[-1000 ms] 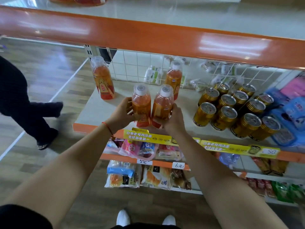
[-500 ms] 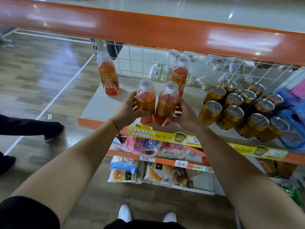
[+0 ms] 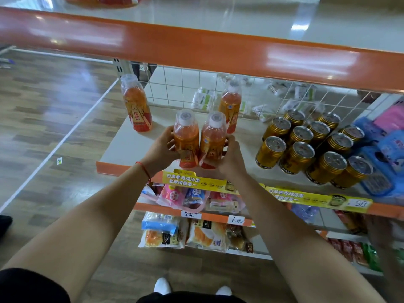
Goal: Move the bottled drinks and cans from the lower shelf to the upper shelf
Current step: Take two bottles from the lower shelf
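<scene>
My left hand is wrapped round the left bottle and my right hand round the right bottle, both upright, side by side near the front of the lower shelf. I judge them full, fairly heavy, stiff but slick with film labels. I'd hold mid-body, not by the caps, to clear the orange rail up to the upper shelf.

Clear plastic bottles, shiny gold metal cans, glossy orange shelf edge, wood-look floor.
</scene>
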The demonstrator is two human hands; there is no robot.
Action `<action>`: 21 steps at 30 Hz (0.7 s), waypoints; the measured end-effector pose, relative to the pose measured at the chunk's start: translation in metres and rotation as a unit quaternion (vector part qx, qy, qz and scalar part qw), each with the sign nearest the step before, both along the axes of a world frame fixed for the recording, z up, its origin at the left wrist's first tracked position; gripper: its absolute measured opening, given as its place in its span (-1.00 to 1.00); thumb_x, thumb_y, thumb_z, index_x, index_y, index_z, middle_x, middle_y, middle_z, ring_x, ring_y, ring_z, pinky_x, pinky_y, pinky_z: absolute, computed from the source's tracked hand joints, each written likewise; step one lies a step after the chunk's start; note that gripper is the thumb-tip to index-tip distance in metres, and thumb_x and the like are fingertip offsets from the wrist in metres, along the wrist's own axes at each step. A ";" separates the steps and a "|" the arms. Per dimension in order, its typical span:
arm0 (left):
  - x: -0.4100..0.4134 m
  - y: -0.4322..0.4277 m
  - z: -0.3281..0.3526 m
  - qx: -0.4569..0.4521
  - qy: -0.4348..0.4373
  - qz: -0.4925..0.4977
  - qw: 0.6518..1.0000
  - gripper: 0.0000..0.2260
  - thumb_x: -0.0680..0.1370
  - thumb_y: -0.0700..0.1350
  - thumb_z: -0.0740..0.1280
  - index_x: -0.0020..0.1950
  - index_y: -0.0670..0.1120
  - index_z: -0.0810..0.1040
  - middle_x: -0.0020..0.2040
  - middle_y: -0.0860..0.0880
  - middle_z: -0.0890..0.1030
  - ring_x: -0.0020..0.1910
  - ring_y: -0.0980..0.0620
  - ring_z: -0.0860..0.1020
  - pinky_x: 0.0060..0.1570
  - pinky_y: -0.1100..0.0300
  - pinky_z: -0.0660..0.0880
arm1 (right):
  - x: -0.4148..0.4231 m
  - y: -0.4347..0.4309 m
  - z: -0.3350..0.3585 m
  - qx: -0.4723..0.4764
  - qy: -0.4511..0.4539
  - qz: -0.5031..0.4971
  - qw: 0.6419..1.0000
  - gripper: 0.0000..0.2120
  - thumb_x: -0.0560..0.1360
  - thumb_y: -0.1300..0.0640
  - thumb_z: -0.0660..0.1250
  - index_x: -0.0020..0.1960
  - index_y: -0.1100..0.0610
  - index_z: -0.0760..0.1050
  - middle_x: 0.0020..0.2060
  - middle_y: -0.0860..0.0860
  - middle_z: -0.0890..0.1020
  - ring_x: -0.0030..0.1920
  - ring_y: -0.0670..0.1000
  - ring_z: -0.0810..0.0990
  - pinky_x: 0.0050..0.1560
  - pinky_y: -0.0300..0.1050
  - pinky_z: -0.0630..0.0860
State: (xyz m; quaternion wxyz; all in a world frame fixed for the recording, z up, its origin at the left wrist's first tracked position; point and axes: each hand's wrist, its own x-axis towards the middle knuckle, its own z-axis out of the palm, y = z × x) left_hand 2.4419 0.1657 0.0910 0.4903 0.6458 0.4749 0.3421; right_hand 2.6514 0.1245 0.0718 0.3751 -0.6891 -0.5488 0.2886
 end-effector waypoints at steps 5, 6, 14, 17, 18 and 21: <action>0.000 0.003 -0.004 -0.010 -0.002 -0.004 1.000 -0.28 0.38 -0.35 0.53 0.45 -0.08 0.29 0.24 -0.15 0.57 0.24 -0.08 0.56 0.25 -0.05 0.53 | 0.022 0.008 0.014 -0.051 0.048 0.121 0.990 -0.14 0.28 0.16 0.63 0.45 0.04 0.25 0.35 0.04 0.47 0.35 0.08 0.43 0.18 -0.04 0.44; 0.003 0.001 -0.006 -0.005 -0.002 0.000 1.000 -0.26 0.37 -0.34 0.54 0.45 -0.06 0.29 0.23 -0.13 0.57 0.23 -0.08 0.56 0.24 -0.06 0.54 | 0.020 0.008 0.016 -0.053 0.065 0.117 0.990 -0.16 0.30 0.14 0.62 0.46 0.04 0.25 0.34 0.04 0.49 0.35 0.07 0.44 0.24 -0.01 0.44; 0.034 -0.025 -0.023 0.036 -0.079 0.121 0.989 -0.27 0.38 -0.31 0.55 0.46 -0.06 0.30 0.26 -0.05 0.56 0.23 0.03 0.57 0.11 0.21 0.59 | 0.007 0.001 0.010 -0.040 0.093 0.066 0.993 -0.15 0.25 0.06 0.65 0.42 0.01 0.30 0.24 -0.02 0.57 0.22 0.00 0.53 0.31 0.08 0.48; 0.031 -0.024 -0.025 0.051 -0.067 0.132 0.988 -0.28 0.36 -0.24 0.58 0.44 -0.01 0.35 0.24 -0.01 0.57 0.23 0.04 0.56 0.15 0.16 0.58 | 0.003 -0.002 0.012 -0.030 0.080 0.043 0.995 -0.14 0.23 0.05 0.66 0.41 0.02 0.30 0.26 0.01 0.56 0.25 0.01 0.52 0.31 0.03 0.46; 0.030 -0.025 -0.024 0.054 -0.060 0.130 0.988 -0.26 0.36 -0.23 0.58 0.46 0.01 0.34 0.25 -0.01 0.57 0.24 0.05 0.56 0.14 0.19 0.58 | 0.001 -0.004 0.013 -0.023 0.075 0.033 0.996 -0.16 0.24 0.05 0.65 0.40 0.03 0.30 0.26 0.02 0.56 0.27 0.04 0.52 0.30 0.01 0.47; 0.029 -0.028 -0.025 0.041 -0.073 0.135 0.987 -0.20 0.38 -0.30 0.55 0.52 0.02 0.27 0.27 -0.02 0.55 0.21 0.08 0.55 -0.06 0.36 0.57 | -0.006 -0.007 0.013 -0.001 0.062 0.014 0.998 -0.16 0.30 0.05 0.62 0.44 0.04 0.25 0.28 0.04 0.55 0.29 0.08 0.53 0.26 -0.03 0.47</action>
